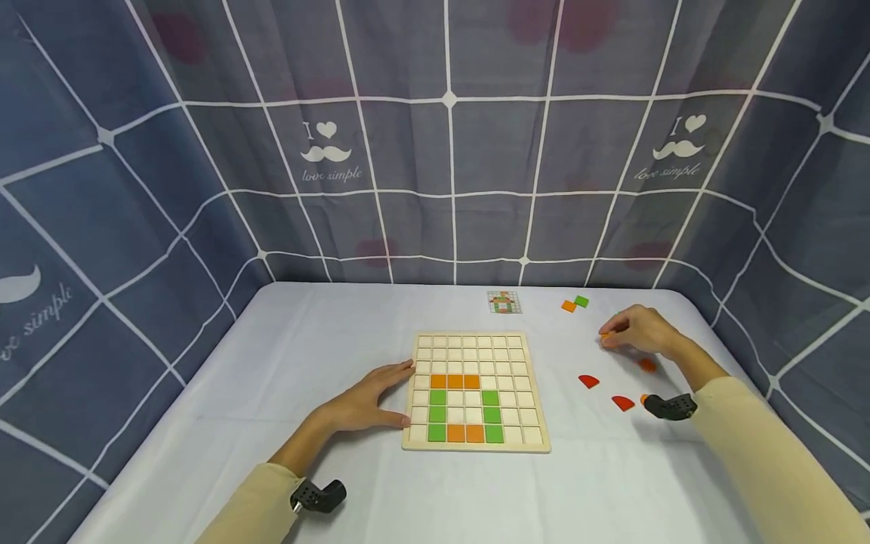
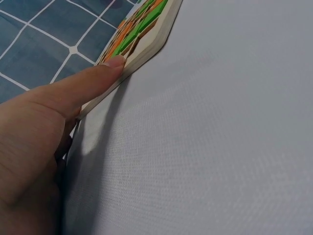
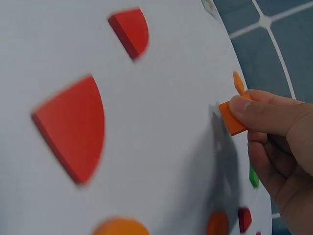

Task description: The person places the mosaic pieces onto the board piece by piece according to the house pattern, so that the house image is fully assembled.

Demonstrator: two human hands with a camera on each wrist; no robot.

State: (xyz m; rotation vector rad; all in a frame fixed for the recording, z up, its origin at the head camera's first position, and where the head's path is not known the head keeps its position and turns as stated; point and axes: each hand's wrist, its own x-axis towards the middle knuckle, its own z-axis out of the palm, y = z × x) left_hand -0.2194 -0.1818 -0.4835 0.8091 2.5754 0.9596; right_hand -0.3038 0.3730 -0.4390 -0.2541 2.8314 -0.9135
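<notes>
A wooden grid board (image 1: 476, 340) lies on the table, its cells partly filled with orange tiles (image 1: 465, 381) and green tiles (image 1: 438, 415). My left hand (image 1: 363, 399) rests at the board's left edge, fingers fairly straight; in the left wrist view the thumb (image 2: 90, 83) touches the rim near a corner. To the right of the board, my right hand (image 1: 639, 330) pinches an orange square tile (image 3: 233, 119) between thumb and fingers, just over the cloth. Two red quarter-circle pieces (image 3: 73, 129) lie nearer the board, apart from that hand.
Behind the board lies a small pattern card (image 1: 504, 302). An orange tile (image 1: 568, 306) and a green tile (image 1: 581, 301) sit at the back right. Rounded orange pieces (image 1: 647, 366) lie beneath the right forearm. Checked cloth curtain (image 1: 408, 151) walls the table at the back and sides.
</notes>
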